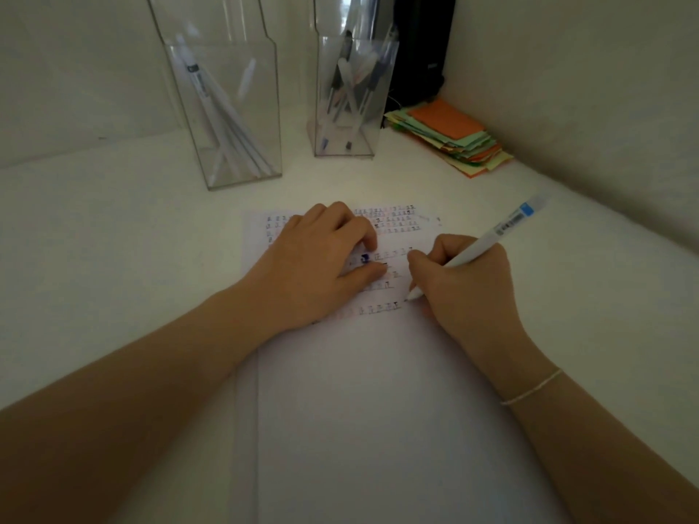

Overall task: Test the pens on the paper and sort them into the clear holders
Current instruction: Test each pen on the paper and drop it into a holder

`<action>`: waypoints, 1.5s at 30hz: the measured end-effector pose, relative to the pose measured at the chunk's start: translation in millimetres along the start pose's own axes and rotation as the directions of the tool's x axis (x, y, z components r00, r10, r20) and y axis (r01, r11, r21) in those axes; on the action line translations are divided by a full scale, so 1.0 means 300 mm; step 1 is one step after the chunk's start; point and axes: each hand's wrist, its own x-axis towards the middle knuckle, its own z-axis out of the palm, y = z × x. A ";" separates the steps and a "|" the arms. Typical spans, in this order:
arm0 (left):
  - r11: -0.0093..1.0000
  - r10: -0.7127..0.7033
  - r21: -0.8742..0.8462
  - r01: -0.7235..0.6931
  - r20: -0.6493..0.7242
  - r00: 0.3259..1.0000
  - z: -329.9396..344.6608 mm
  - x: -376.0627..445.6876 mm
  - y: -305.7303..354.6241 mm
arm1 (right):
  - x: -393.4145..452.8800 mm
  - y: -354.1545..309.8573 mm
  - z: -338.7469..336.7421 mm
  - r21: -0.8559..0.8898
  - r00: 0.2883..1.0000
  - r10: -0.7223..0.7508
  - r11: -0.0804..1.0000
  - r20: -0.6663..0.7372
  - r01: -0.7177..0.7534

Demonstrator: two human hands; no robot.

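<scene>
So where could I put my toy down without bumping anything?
Bare white table lies left of the marked white paper, in front of the left clear plastic holder. More lies right of the pen-holding right hand, below the coloured note stack. The back around both holders is crowded.

Two clear holders (227, 107) (350, 96) stand at the back, an open gap of table (113, 228) between them. A stack of coloured notes (454, 138) fills the right corner by the wall (586, 88).

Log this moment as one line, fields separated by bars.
phase: testing | right hand: grips white pen with blue-labelled end, tip on white paper sheet | left hand: rests on sheet | clear plastic holders: both hold pens
</scene>
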 end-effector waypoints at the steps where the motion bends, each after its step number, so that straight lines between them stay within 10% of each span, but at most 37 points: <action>1: 1.000 0.000 0.003 0.000 0.003 1.000 0.000 0.001 0.000 | 0.001 0.001 0.000 0.008 1.000 0.003 1.000 0.004 -0.003; 23: 1.000 0.001 0.004 -0.001 -0.002 1.000 -0.001 0.002 0.006 | 0.000 0.014 0.006 -0.040 0.996 -0.092 0.995 -0.015 0.091; 30: 0.985 0.099 0.145 -0.092 -0.043 0.994 -0.038 0.002 0.032 | 0.031 0.009 -0.048 0.453 0.991 0.118 0.881 0.064 -0.134; 38: 0.795 -0.105 -0.592 0.129 0.075 0.992 -0.075 0.013 0.118 | 0.055 -0.088 -0.025 0.525 0.970 0.144 0.820 0.194 -0.227; 45: 0.563 -0.241 -0.804 0.191 0.062 0.969 -0.106 0.030 0.092 | 0.094 -0.178 -0.003 0.551 0.983 0.153 0.814 0.101 -0.184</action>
